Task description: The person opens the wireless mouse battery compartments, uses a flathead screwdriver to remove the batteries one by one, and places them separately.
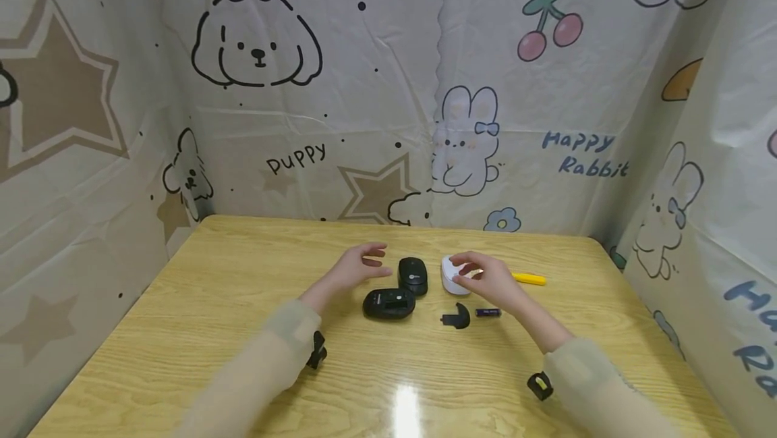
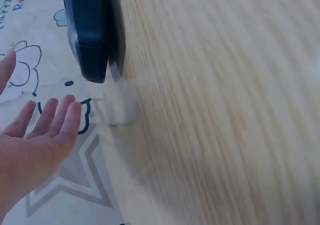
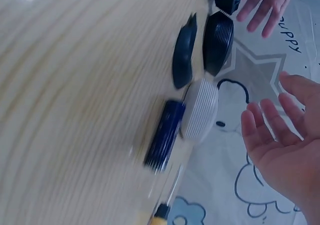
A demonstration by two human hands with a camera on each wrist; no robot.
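My left hand (image 1: 358, 267) hovers with relaxed fingers left of two black computer mice, holding nothing. One black mouse (image 1: 413, 274) sits upright; the other mouse (image 1: 388, 304) lies belly up in front of it, a slot open in its underside. My right hand (image 1: 490, 281) is over the right side of a white mouse (image 1: 450, 275), partly hiding it. In the right wrist view its fingers (image 3: 270, 121) are loosely bent and apart from the white mouse (image 3: 201, 110). A black curved cover (image 1: 458, 316) and a dark blue battery (image 1: 488, 312) lie nearer the front.
A screwdriver with a yellow handle (image 1: 529, 279) lies right of the white mouse, its shaft partly behind my right hand. The wooden table (image 1: 255, 256) meets a printed cloth (image 1: 364, 87) at the back, and cloth also hangs at both sides.
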